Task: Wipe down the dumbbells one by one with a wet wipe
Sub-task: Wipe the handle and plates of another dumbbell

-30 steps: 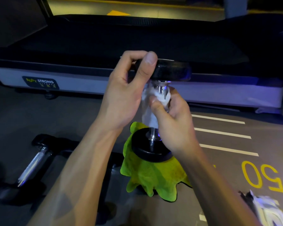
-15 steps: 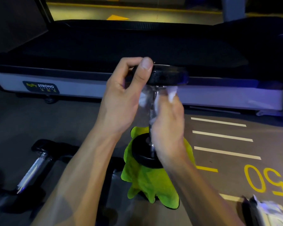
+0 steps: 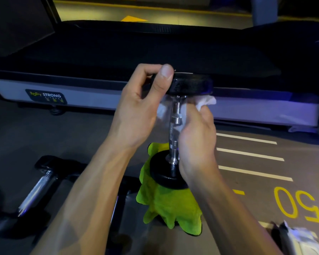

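"BODY STRONG" on treadmill (image 3: 118,100); floor (image 3: 265,181) "50".

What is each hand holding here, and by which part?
Left hand grips the upright dumbbell by its top weight's rim. Right hand holds the wet wipe wrapped against the chrome handle.

A gym: treadmill (image 3: 155,52), dumbbells (image 3: 35,188) (floor distance markings (image 3: 298,207)).
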The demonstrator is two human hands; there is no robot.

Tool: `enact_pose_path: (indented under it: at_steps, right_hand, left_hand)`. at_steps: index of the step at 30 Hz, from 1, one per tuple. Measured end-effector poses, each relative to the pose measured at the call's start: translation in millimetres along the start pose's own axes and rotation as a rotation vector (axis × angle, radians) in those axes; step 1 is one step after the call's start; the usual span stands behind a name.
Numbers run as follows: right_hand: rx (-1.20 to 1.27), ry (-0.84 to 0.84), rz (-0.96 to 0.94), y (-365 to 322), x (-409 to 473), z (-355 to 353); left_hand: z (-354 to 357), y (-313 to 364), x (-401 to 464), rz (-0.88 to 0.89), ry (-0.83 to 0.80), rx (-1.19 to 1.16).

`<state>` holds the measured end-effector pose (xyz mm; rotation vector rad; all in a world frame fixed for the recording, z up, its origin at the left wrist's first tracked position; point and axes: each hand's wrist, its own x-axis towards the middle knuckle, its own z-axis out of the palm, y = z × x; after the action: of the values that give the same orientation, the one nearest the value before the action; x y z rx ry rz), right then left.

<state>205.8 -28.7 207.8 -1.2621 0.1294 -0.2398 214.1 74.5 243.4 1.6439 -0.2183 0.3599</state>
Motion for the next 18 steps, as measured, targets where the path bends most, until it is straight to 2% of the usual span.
enact_pose_path:
  at_steps: [4,7,10,14,18]
  right_hand:
    - [-0.165,-0.023,-0.198,-1.3,-9.6,6.1]
    - [-0.260,-0.069,-0.236,-1.3,-5.3,3.1]
    - [-0.227,-0.161,-0.166,0.9,0.5,-4.5]
    - [-0.004,-0.225,0.054,2.2,9.8,-16.2]
    - [0.037,-0.186,0.150,8.2,17.5,-11.4]
  left_hand:
    - [0.1,-0.5,-1.2,0.029,-0.029,0.026]
    - [-0.6,0.7,-2.1,0.046,-0.041,0.033]
    - [-2.3,0.5,-1.3,0.045,-0.042,0.024]
    - [-2.9,-0.3,-1.7,0.036,-0.017,-0.015]
    - [-6.8,-1.2,-4.2,0.039,-0.019,-0.023]
